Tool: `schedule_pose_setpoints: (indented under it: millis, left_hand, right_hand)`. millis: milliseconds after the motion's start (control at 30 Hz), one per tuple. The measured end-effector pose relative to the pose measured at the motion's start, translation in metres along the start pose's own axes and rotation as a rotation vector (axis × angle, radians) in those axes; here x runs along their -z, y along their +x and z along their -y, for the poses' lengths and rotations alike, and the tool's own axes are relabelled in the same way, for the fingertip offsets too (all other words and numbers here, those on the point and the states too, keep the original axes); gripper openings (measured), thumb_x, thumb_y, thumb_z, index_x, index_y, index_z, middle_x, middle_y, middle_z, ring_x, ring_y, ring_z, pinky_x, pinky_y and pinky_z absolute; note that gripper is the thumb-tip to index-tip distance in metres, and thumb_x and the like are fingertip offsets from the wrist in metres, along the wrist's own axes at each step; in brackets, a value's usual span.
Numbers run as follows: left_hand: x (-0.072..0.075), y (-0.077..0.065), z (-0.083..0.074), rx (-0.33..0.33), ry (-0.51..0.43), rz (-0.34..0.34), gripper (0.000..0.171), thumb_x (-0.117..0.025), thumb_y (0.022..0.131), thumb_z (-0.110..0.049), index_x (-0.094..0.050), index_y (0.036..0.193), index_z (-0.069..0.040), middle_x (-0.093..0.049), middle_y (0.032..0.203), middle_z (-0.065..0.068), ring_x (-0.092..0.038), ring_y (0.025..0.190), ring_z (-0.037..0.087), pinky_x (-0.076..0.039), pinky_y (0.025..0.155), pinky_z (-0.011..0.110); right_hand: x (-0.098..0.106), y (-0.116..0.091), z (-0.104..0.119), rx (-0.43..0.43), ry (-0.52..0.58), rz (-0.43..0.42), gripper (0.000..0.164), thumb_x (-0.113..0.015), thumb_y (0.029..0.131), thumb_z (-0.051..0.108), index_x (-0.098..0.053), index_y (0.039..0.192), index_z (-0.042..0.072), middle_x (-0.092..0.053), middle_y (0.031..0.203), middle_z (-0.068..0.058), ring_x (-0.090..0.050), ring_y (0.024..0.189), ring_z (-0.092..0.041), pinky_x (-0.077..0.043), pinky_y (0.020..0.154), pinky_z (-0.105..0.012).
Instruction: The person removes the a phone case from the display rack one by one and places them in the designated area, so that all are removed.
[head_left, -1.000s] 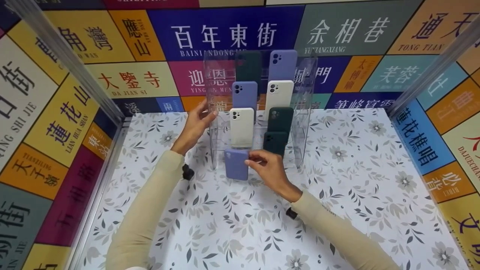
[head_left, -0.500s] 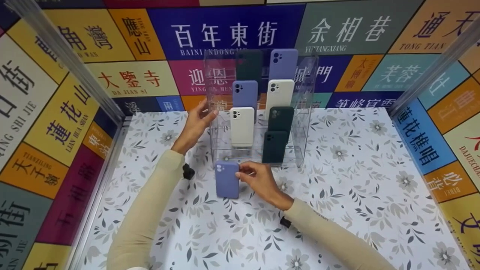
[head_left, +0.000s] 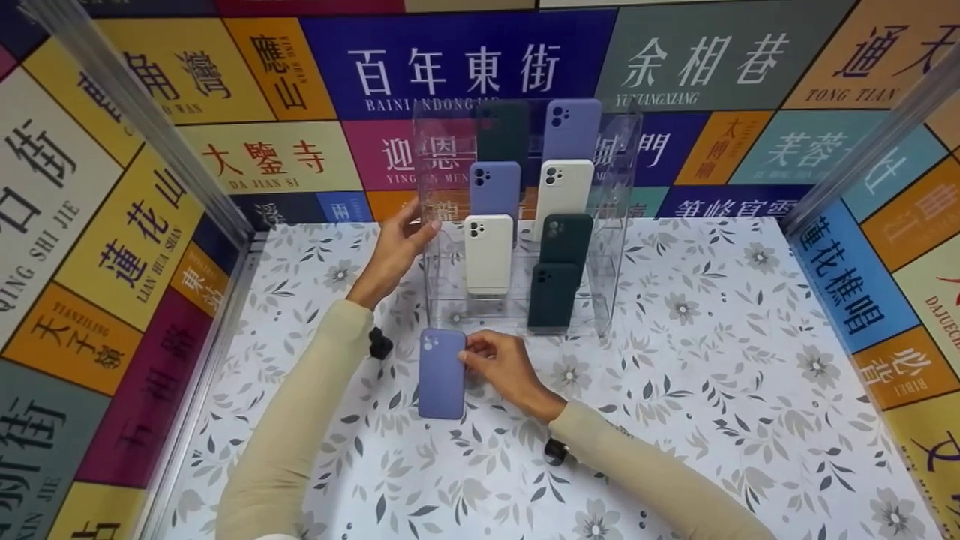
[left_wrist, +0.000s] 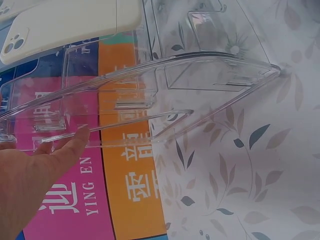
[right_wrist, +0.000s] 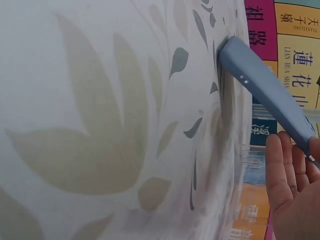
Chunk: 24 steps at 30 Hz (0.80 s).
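Note:
My right hand (head_left: 511,370) pinches a purple phone case (head_left: 442,373) at its upper right edge, between thumb and fingers. The case faces back side up, camera holes at top left, in front of a clear acrylic display stand (head_left: 427,277). In the right wrist view the case (right_wrist: 265,82) is seen edge-on, its lower end right at the tabletop. With my left hand (head_left: 396,251) I grip the stand's left side panel; in the left wrist view, fingers lie along the clear panel's edge (left_wrist: 200,56).
Tiers of the stand carry a white case (head_left: 489,255), another white case (head_left: 564,196), purple cases (head_left: 495,187) and dark green cases (head_left: 553,296). A floral cloth (head_left: 690,420) covers the table. Patterned walls with metal corner posts (head_left: 180,142) enclose the sides and back.
My right hand has drawn the purple phone case toward me and left, away from the stand's front, and it tips flatter. The left hand stays on the stand.

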<state>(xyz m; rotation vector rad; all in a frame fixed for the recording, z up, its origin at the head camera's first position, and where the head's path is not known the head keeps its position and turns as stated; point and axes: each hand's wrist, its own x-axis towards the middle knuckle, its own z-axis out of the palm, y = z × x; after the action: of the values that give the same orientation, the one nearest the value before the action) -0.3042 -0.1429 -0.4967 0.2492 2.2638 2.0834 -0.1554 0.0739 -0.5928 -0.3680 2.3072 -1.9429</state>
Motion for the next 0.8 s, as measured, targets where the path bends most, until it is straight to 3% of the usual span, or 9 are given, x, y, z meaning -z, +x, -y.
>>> schedule_pose_setpoints:
  millis: [300,533,800]
  left_hand:
    - [-0.003,0.001,-0.002,0.002,0.002,0.012,0.069,-0.068,0.111,-0.017,-0.037,0.172,-0.007,-0.056,0.159,0.020,-0.062,0.138,0.034,-0.056,0.112,0.047]
    - [-0.004,0.001,0.000,0.013,0.012,0.001,0.069,-0.068,0.111,-0.018,-0.037,0.172,-0.009,-0.057,0.156,0.019,-0.061,0.137,0.034,-0.054,0.114,0.051]
    - [-0.001,0.001,0.001,0.005,0.004,-0.013,0.068,-0.069,0.110,-0.017,-0.040,0.171,-0.007,-0.058,0.157,0.021,-0.062,0.136,0.036,-0.055,0.113,0.049]
  right_hand:
    - [-0.009,0.005,-0.014,-0.093,0.045,0.036,0.014,-0.082,0.098,0.003,-0.078,0.108,-0.005,-0.076,0.090,-0.012,-0.076,0.075,-0.030,-0.067,0.066,-0.044]
    - [-0.019,0.005,-0.025,-0.153,0.050,0.066,0.013,-0.082,0.098,0.005,-0.077,0.104,-0.005,-0.075,0.086,-0.009,-0.070,0.065,-0.019,-0.059,0.057,-0.027]
    - [-0.025,0.009,-0.026,-0.215,0.098,0.105,0.013,-0.081,0.099,0.004,-0.075,0.101,-0.006,-0.074,0.079,-0.011,-0.067,0.060,-0.016,-0.054,0.051,-0.024]
